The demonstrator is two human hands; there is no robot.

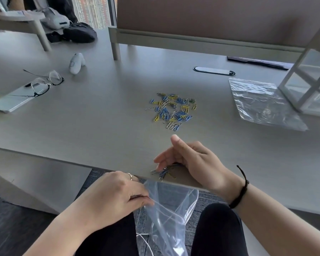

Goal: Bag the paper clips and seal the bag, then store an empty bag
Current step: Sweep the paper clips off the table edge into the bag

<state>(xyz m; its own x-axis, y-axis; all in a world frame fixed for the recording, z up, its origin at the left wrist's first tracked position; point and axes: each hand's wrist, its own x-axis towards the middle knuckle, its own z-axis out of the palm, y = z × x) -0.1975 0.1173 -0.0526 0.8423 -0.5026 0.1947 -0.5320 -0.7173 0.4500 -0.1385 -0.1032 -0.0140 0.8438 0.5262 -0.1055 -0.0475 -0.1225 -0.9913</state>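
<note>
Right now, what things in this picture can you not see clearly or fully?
All in the head view:
- Open bag: its bottom is cut off by the lower edge; any clips inside cannot be told.
- Small group of clips at the table edge: partly hidden by the right hand.
- Left hand: fingertips on the bag rim are hidden from above.
- White frame: cut off by the right edge.

One head-worn camera looks forward and down, close over the table (100, 117) edge.
</note>
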